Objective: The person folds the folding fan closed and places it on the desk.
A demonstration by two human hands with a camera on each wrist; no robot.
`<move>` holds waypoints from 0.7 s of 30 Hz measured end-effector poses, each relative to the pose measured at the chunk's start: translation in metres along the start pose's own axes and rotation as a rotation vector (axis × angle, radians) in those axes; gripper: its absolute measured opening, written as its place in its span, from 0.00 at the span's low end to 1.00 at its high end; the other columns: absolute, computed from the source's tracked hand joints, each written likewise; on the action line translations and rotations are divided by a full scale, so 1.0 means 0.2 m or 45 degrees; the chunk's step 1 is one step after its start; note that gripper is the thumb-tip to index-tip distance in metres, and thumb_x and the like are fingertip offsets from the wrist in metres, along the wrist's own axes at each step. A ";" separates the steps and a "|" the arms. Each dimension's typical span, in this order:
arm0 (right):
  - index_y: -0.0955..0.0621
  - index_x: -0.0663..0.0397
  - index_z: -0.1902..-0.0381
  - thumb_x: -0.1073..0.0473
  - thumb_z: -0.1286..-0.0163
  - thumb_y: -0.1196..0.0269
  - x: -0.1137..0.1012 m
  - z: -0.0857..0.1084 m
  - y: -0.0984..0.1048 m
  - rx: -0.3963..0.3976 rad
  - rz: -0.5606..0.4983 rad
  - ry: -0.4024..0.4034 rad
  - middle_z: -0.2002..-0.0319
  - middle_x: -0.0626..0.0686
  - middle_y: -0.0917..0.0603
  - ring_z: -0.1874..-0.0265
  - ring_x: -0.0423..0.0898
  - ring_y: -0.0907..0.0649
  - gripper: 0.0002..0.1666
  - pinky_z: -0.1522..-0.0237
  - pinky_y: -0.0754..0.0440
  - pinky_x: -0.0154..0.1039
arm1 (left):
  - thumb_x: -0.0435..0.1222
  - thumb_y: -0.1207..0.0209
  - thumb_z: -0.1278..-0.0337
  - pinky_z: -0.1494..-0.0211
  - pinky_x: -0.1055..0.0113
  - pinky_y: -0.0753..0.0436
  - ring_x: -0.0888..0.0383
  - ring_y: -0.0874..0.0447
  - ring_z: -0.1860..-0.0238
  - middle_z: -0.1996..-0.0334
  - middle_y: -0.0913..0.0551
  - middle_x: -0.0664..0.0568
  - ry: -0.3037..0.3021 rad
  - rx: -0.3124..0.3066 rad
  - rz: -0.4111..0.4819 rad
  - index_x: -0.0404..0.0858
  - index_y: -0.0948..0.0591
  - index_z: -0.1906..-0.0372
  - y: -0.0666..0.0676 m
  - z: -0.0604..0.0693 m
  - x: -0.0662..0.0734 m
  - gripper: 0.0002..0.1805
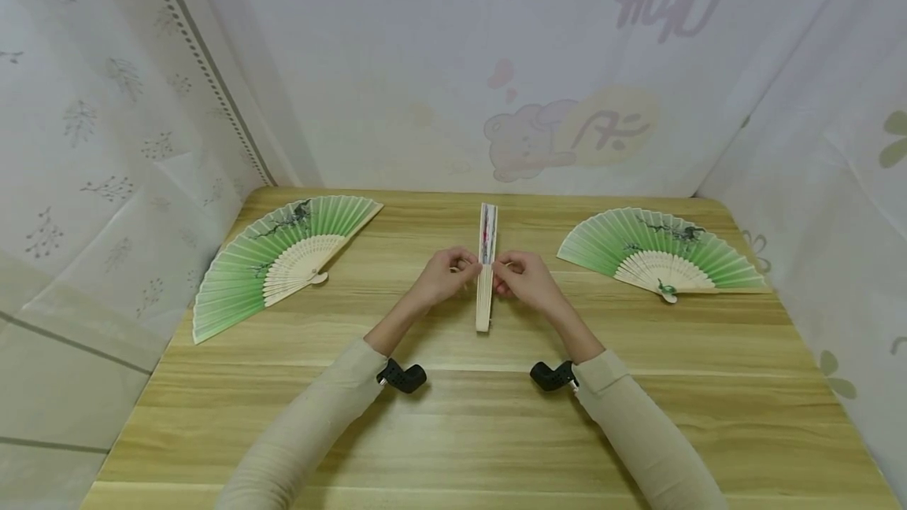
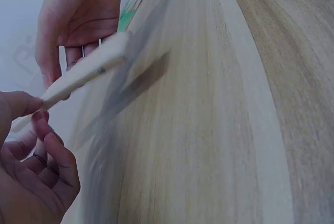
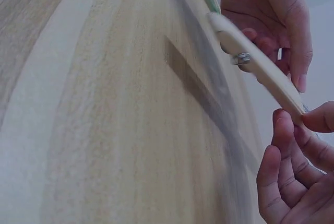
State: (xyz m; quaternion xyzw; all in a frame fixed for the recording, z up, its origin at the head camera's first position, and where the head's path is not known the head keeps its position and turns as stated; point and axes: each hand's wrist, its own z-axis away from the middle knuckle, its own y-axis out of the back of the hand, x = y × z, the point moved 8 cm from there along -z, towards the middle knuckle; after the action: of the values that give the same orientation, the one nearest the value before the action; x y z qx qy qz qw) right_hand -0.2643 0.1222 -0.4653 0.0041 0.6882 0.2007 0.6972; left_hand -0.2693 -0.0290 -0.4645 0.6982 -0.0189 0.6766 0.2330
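A folded hand fan with pale ribs is held between the two hands above the middle of the table. My left hand pinches one side of it near its middle, thumb against fingers. From the other side my right hand pinches it at about the same height. A strip of printed leaf with dark and red marks shows at the fan's far end. In the right wrist view, a metal rivet sticks out near the rounded end of the ribs. The fan's shadow falls on the wood in the left wrist view.
A spread green fan lies at the table's left, and another spread green fan lies at the right. The wooden table ends at a printed white curtain behind. Black wrist devices sit at both cuffs.
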 end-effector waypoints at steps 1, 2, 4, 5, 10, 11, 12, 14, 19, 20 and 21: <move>0.17 0.69 0.59 0.66 0.23 0.41 0.00 0.00 0.00 0.001 -0.005 0.000 0.74 0.58 0.17 0.76 0.49 0.18 0.09 0.71 0.15 0.39 | 0.32 0.39 0.29 0.74 0.70 0.26 0.44 0.20 0.69 0.63 0.15 0.36 -0.005 -0.004 0.012 0.31 0.20 0.55 0.00 0.00 0.00 0.07; 0.17 0.70 0.58 0.66 0.23 0.41 0.00 0.00 0.00 -0.001 -0.010 0.002 0.74 0.58 0.16 0.76 0.49 0.18 0.09 0.71 0.15 0.39 | 0.31 0.39 0.30 0.74 0.69 0.24 0.42 0.19 0.68 0.63 0.15 0.36 -0.006 -0.010 0.029 0.31 0.20 0.55 0.00 0.00 0.00 0.06; 0.17 0.70 0.58 0.67 0.23 0.42 0.01 0.00 -0.01 -0.006 -0.024 -0.003 0.74 0.59 0.16 0.76 0.49 0.17 0.09 0.72 0.16 0.38 | 0.31 0.38 0.30 0.73 0.65 0.19 0.41 0.17 0.67 0.62 0.14 0.38 0.000 -0.025 0.062 0.32 0.21 0.55 -0.01 0.01 -0.01 0.07; 0.18 0.71 0.58 0.67 0.23 0.42 0.01 0.00 -0.01 -0.011 -0.030 0.000 0.74 0.59 0.16 0.76 0.49 0.17 0.09 0.72 0.16 0.37 | 0.31 0.38 0.30 0.72 0.63 0.17 0.41 0.16 0.66 0.62 0.14 0.38 0.004 -0.033 0.078 0.32 0.22 0.54 -0.01 0.01 -0.01 0.07; 0.18 0.72 0.55 0.68 0.23 0.41 0.03 0.00 -0.02 -0.050 -0.047 -0.002 0.74 0.61 0.15 0.76 0.50 0.16 0.09 0.73 0.16 0.36 | 0.31 0.38 0.30 0.66 0.58 0.12 0.46 0.13 0.64 0.60 0.15 0.41 0.052 -0.052 0.138 0.31 0.23 0.53 -0.02 0.02 -0.02 0.08; 0.19 0.72 0.55 0.67 0.24 0.40 0.03 0.00 -0.02 -0.059 -0.046 0.000 0.74 0.62 0.15 0.75 0.51 0.16 0.09 0.72 0.15 0.37 | 0.30 0.39 0.30 0.66 0.59 0.13 0.47 0.13 0.64 0.61 0.15 0.42 0.064 -0.050 0.143 0.31 0.23 0.53 -0.01 0.02 -0.02 0.08; 0.19 0.72 0.54 0.67 0.24 0.40 0.03 0.00 -0.02 -0.066 -0.045 0.002 0.73 0.62 0.15 0.75 0.51 0.16 0.09 0.72 0.15 0.37 | 0.30 0.39 0.30 0.66 0.59 0.13 0.48 0.13 0.65 0.61 0.15 0.42 0.077 -0.049 0.149 0.31 0.23 0.53 -0.01 0.02 -0.03 0.08; 0.19 0.72 0.53 0.67 0.25 0.38 0.03 0.00 -0.03 -0.082 -0.040 0.006 0.72 0.63 0.15 0.74 0.52 0.16 0.09 0.71 0.15 0.38 | 0.30 0.39 0.30 0.67 0.61 0.13 0.49 0.13 0.66 0.61 0.15 0.43 0.098 -0.046 0.147 0.32 0.23 0.53 -0.01 0.02 -0.04 0.07; 0.19 0.71 0.55 0.67 0.25 0.38 0.05 0.00 -0.03 -0.087 -0.010 -0.014 0.73 0.61 0.15 0.75 0.49 0.17 0.09 0.72 0.16 0.36 | 0.31 0.39 0.30 0.68 0.63 0.13 0.51 0.14 0.69 0.63 0.14 0.43 0.130 -0.048 0.110 0.31 0.23 0.52 -0.02 0.02 -0.05 0.08; 0.19 0.71 0.55 0.67 0.25 0.38 0.05 0.00 -0.03 -0.085 0.003 -0.020 0.73 0.61 0.15 0.76 0.49 0.17 0.09 0.73 0.17 0.35 | 0.31 0.39 0.29 0.68 0.62 0.13 0.51 0.14 0.69 0.64 0.14 0.43 0.140 -0.050 0.103 0.31 0.23 0.52 -0.02 0.02 -0.05 0.08; 0.19 0.71 0.56 0.67 0.25 0.38 0.05 0.00 -0.03 -0.083 0.016 -0.026 0.74 0.60 0.15 0.76 0.48 0.17 0.08 0.74 0.18 0.34 | 0.31 0.39 0.29 0.68 0.62 0.13 0.51 0.14 0.69 0.64 0.14 0.43 0.149 -0.051 0.098 0.31 0.23 0.52 -0.02 0.02 -0.05 0.09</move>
State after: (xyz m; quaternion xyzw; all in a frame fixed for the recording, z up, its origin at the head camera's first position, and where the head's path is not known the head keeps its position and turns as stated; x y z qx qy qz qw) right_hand -0.2627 0.1198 -0.4767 -0.0123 0.6740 0.2274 0.7027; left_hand -0.2646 -0.0297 -0.4750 0.6513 -0.0457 0.7244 0.2215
